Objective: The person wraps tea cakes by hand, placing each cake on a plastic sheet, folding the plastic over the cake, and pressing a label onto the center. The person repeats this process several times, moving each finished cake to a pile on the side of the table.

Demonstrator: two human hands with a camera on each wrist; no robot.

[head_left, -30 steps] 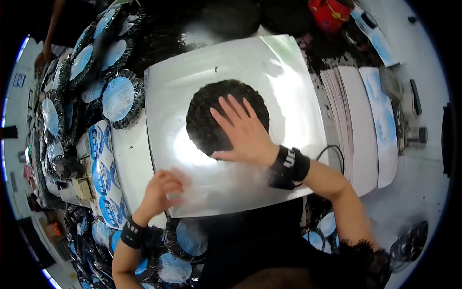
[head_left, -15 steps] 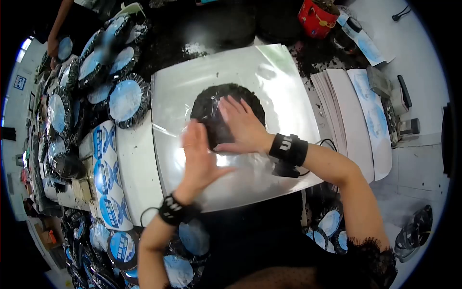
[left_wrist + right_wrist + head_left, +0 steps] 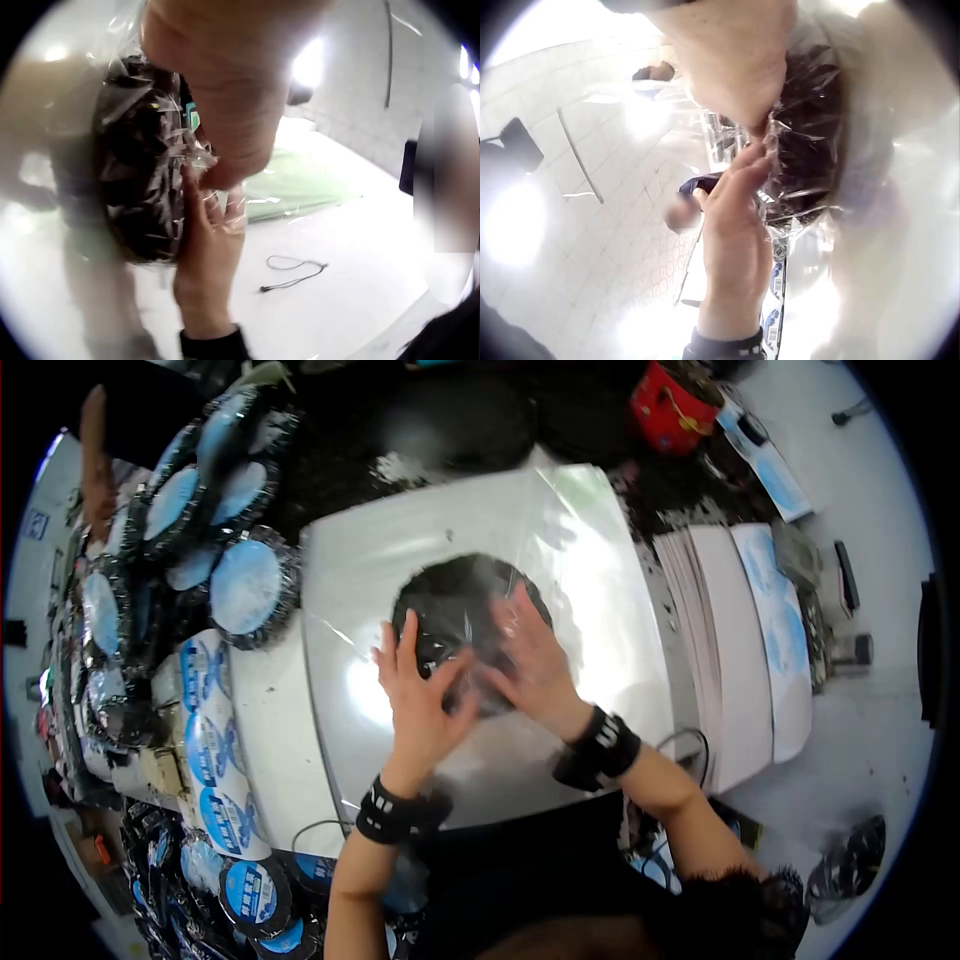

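Observation:
A dark round cake lies under clear film on a pale, shiny square sheet. Over its near half, my left hand pinches the film with thumb and finger, the other fingers raised. Close beside it, my right hand, blurred, also pinches film near the middle. In the left wrist view, the cake shows crinkled film, gathered where the fingertips of my left hand and right hand meet. The right wrist view shows my right hand above my left hand, fingertips close together.
Wrapped round cakes with blue labels are piled at the left, beside a strip of blue labels. White sheets are stacked at the right. A red bucket stands at the back. Another person's arm shows at upper left.
My left hand has come in from the lower left to the cake. My right hand, earlier flat on the cake, has lifted its palm and turned. The film now puckers between them.

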